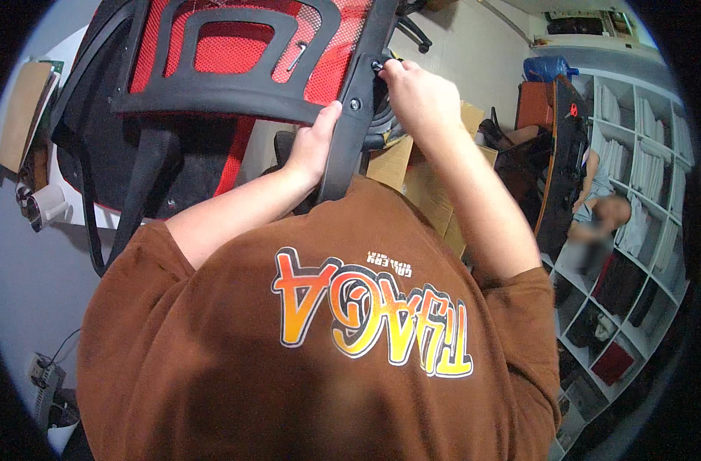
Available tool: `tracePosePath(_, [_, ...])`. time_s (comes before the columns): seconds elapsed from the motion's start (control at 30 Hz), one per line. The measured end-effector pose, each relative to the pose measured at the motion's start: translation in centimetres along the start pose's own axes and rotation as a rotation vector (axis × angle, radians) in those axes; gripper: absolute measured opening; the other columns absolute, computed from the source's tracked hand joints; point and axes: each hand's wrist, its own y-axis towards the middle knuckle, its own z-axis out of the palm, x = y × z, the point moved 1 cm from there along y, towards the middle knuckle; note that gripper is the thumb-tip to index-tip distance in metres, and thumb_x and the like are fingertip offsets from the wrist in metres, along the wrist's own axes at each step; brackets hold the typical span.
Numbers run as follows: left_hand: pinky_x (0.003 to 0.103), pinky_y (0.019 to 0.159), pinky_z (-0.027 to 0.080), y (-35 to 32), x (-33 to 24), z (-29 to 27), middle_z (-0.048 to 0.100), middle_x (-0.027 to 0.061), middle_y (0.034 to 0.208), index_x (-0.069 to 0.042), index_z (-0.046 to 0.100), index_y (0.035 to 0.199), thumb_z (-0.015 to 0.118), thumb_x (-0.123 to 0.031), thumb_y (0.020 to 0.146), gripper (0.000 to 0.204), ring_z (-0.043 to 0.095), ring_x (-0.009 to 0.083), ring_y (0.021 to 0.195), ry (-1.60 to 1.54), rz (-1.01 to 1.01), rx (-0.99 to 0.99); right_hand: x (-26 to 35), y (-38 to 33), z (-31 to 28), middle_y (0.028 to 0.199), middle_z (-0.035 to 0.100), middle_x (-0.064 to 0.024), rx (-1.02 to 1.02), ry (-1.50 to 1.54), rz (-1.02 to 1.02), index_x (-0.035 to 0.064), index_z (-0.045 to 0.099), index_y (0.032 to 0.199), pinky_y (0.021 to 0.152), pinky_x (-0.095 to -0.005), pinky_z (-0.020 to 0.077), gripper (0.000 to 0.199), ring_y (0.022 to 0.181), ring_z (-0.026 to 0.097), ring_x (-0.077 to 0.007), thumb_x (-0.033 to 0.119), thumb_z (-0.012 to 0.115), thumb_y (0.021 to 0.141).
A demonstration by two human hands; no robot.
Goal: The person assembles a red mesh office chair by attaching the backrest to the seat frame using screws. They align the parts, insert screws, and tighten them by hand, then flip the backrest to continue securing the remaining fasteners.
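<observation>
An office chair with a red mesh backrest (220,50) and a black plastic frame (212,104) stands tilted in front of me. My left hand (313,144) is closed around the frame's lower right part, thumb on the near side and the other fingers hidden behind. With thumb and fingertips my right hand (423,96) pinches a small dark bolt (377,66) at the upper part of the black side bar (350,142). A second bolt head (356,104) sits in the bar just below it. An L-shaped hex key (297,58) rests against the mesh.
Behind the chair, cardboard boxes (389,163) lie on the floor. A white cubby shelf (634,146) lines the right side, and a person (596,203) is near it. A blue water bottle (548,69) stands at the back right. A backpack-like black strap (89,207) hangs at left.
</observation>
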Motion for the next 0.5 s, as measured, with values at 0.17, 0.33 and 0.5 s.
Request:
tracePosePath(0.17, [0.024, 0.057, 0.046, -0.3, -0.2, -0.4, 0.063, 0.0036, 0.076, -0.002, 0.065, 0.091, 0.043, -0.043, 0.091, 0.046, 0.059, 0.0107, 0.064, 0.058, -0.011, 0.010, -1.1, 1.9, -1.5, 0.076, 0.062, -0.0071, 0.022, -0.347, -0.381, 0.0106, 0.063, 0.082, 0.054, -0.0373, 0.0522, 0.024, 0.066, 0.066, -0.0235, 0.030, 0.049, 0.089])
tracePosePath(0.33, [0.025, 0.056, 0.045, 0.1, 0.5, -1.1, 0.062, 0.0037, 0.074, -0.004, 0.066, 0.085, 0.044, -0.046, 0.090, 0.048, 0.058, 0.0118, 0.063, 0.142, -0.045, -0.013, -1.9, 3.9, -1.4, 0.074, 0.065, -0.0112, 0.197, -0.338, -0.517, 0.0101, 0.066, 0.075, 0.056, -0.0410, 0.0520, 0.040, 0.067, 0.065, -0.0280, 0.034, 0.040, 0.092])
tracePosePath(0.5, [0.025, 0.056, 0.043, 0.6, 1.4, -1.8, 0.061, 0.0033, 0.072, -0.003, 0.066, 0.085, 0.049, -0.049, 0.088, 0.049, 0.055, 0.0114, 0.062, 0.156, 0.047, -0.041, -2.2, 4.0, -1.0, 0.067, 0.064, -0.0140, 0.291, -0.262, -0.402, 0.0077, 0.064, 0.062, 0.059, -0.0429, 0.0513, 0.058, 0.066, 0.064, -0.0328, 0.048, 0.035, 0.092])
